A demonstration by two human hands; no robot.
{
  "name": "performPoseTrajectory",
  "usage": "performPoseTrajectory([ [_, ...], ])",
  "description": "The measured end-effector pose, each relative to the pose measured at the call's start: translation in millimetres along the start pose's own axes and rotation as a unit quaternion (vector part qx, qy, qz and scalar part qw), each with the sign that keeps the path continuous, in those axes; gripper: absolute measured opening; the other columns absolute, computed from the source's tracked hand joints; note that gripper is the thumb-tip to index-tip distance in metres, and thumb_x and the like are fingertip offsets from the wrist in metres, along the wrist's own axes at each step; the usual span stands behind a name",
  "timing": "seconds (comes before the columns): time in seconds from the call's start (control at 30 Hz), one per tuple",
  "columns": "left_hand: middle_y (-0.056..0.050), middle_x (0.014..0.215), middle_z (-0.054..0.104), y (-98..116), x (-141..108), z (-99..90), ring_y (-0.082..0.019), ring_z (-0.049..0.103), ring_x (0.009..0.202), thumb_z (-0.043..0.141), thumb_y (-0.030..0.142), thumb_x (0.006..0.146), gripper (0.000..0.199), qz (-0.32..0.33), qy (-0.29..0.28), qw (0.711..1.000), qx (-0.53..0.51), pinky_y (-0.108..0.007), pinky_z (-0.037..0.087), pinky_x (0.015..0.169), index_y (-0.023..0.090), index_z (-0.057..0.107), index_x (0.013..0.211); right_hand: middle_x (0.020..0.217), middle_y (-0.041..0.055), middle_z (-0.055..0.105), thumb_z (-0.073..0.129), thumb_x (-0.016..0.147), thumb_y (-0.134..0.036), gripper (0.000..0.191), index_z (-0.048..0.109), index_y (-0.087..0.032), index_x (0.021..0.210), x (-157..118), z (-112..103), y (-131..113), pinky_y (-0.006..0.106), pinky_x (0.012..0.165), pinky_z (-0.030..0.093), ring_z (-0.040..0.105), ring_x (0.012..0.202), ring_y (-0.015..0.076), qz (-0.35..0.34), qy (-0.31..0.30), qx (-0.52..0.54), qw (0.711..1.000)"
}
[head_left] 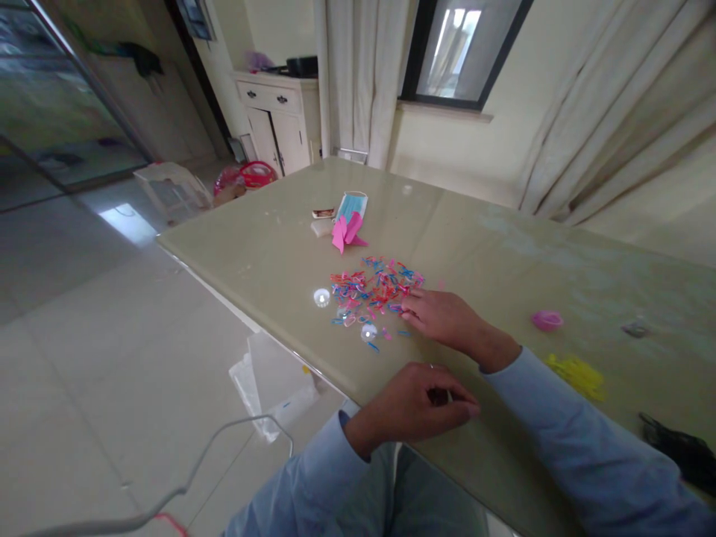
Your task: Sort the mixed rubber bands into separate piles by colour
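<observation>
The multicoloured pile [376, 289] is spread on the table [251, 261]; its right edge is touched by the right hand [441, 319], whether pinching cannot be told. Nearer than the pile, the left hand [414, 404] is held with thumb and fingertips pressed together

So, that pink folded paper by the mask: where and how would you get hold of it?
Best pinched at the middle of the pink paper, where its flaps meet; the outspread tips look thin and likely to bend. I'd come from above, leaning in from the right: the mask lies behind it and the coloured pieces in front. Keep the grip light.
</observation>
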State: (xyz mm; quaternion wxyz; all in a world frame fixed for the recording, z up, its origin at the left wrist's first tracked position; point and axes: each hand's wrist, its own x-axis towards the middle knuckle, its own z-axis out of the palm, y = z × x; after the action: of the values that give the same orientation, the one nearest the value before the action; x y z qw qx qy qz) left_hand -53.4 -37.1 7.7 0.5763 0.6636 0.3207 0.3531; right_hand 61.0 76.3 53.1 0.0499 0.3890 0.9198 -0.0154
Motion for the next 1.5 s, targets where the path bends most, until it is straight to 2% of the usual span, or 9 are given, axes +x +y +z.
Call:
performPoseTrajectory([
  [0.23, -0.003, 0.070, 0.066, 3.3, 0.6, -0.2, -0.010, 0.049, 0.061, 0.067, 0.034, 0.084, 0.023, -0.005, 0.009, 1.000, -0.017, -0.022, 0.038, 0.057, 0.014, 0.078, 0.087, 0.103, 0.0117, 0.072, 0.048, 0.095, -0.017, 0.023, 0.070, -0.018, 0.089, 7.9, -4.0, 0.5, 0.033, 0.074, 0.045, 0.068, 0.090, 0.0254, 0.026, -0.027, 0.012, 0.999],
  [0.4, -0.005, 0.075, 0.067, 6.9, 1.2, -1.2, -0.011, 0.054, 0.067, 0.067, 0.032, 0.084, 0.022, -0.004, 0.023, 1.000, -0.017, -0.022, 0.040, 0.061, 0.013, 0.076, 0.086, 0.097, 0.0077, 0.072, 0.046, 0.097, -0.019, 0.026, 0.069, -0.018, 0.087, 9.1, -1.3, 15.2, 0.027, 0.073, 0.040, 0.064, 0.090, 0.0200, -0.010, -0.003, 0.069, 0.998],
  [0.57, -0.005, 0.074, 0.067, 7.6, 2.0, -2.3, -0.011, 0.054, 0.066, 0.067, 0.033, 0.084, 0.023, -0.004, 0.021, 1.000, -0.015, -0.022, 0.041, 0.062, 0.012, 0.076, 0.085, 0.097, 0.0051, 0.071, 0.055, 0.088, -0.015, 0.016, 0.071, -0.017, 0.092, 5.9, -0.3, 24.5, 0.026, 0.074, 0.038, 0.062, 0.089, 0.0176, -0.042, 0.004, 0.120, 0.992],
  [0.67, -0.005, 0.074, 0.066, 7.9, 2.3, -2.4, -0.011, 0.054, 0.066, 0.067, 0.032, 0.084, 0.023, -0.003, 0.023, 1.000, -0.015, -0.022, 0.041, 0.062, 0.011, 0.075, 0.085, 0.100, 0.0068, 0.070, 0.056, 0.089, -0.021, 0.016, 0.072, -0.017, 0.092, 4.6, -0.5, 24.0, 0.027, 0.073, 0.037, 0.062, 0.093, 0.0196, -0.045, 0.002, 0.103, 0.994],
  [0.8, -0.005, 0.075, 0.067, 8.3, 1.7, -2.3, -0.012, 0.055, 0.067, 0.067, 0.031, 0.084, 0.022, -0.006, 0.025, 0.999, -0.019, -0.023, 0.042, 0.063, 0.011, 0.075, 0.086, 0.097, 0.0065, 0.071, 0.055, 0.090, -0.029, 0.020, 0.072, -0.019, 0.087, 5.7, -1.0, 23.5, 0.028, 0.069, 0.036, 0.063, 0.087, 0.0200, -0.021, -0.003, 0.071, 0.997],
  [0.9, -0.005, 0.075, 0.067, 7.8, 0.6, -1.9, -0.012, 0.056, 0.069, 0.067, 0.032, 0.084, 0.022, -0.005, 0.026, 0.999, -0.018, -0.023, 0.043, 0.064, 0.011, 0.076, 0.086, 0.095, 0.0059, 0.072, 0.055, 0.089, -0.025, 0.018, 0.072, -0.020, 0.085, 7.7, -0.8, 24.9, 0.028, 0.069, 0.036, 0.063, 0.086, 0.0200, -0.016, -0.013, 0.067, 0.998],
  [1.1, -0.006, 0.076, 0.067, 6.3, 1.4, -0.5, -0.013, 0.057, 0.071, 0.068, 0.032, 0.084, 0.022, -0.008, 0.032, 0.999, -0.028, -0.023, 0.043, 0.066, 0.011, 0.076, 0.087, 0.085, 0.0044, 0.069, 0.056, 0.084, -0.018, 0.011, 0.067, -0.019, 0.080, 10.0, 0.9, 28.3, 0.027, 0.068, 0.034, 0.059, 0.078, 0.0176, -0.027, 0.025, 0.091, 0.995],
  [1.3, -0.006, 0.075, 0.067, 7.1, 2.0, -0.5, -0.012, 0.055, 0.069, 0.069, 0.034, 0.083, 0.024, -0.022, 0.045, 0.998, -0.029, -0.023, 0.040, 0.061, 0.012, 0.077, 0.086, 0.084, 0.0033, 0.068, 0.059, 0.083, -0.019, 0.008, 0.067, -0.019, 0.080, 10.2, 1.1, 28.5, 0.027, 0.065, 0.033, 0.058, 0.075, 0.0167, -0.058, 0.009, 0.125, 0.990],
  [1.5, -0.006, 0.076, 0.068, 6.8, 1.8, -0.1, -0.013, 0.057, 0.071, 0.068, 0.036, 0.084, 0.025, -0.022, 0.042, 0.998, -0.037, -0.023, 0.043, 0.065, 0.013, 0.077, 0.086, 0.095, 0.0063, 0.070, 0.056, 0.084, -0.013, 0.016, 0.071, -0.019, 0.086, 12.3, 4.3, 30.0, 0.029, 0.080, 0.040, 0.061, 0.090, 0.0199, -0.141, 0.011, 0.160, 0.977],
])
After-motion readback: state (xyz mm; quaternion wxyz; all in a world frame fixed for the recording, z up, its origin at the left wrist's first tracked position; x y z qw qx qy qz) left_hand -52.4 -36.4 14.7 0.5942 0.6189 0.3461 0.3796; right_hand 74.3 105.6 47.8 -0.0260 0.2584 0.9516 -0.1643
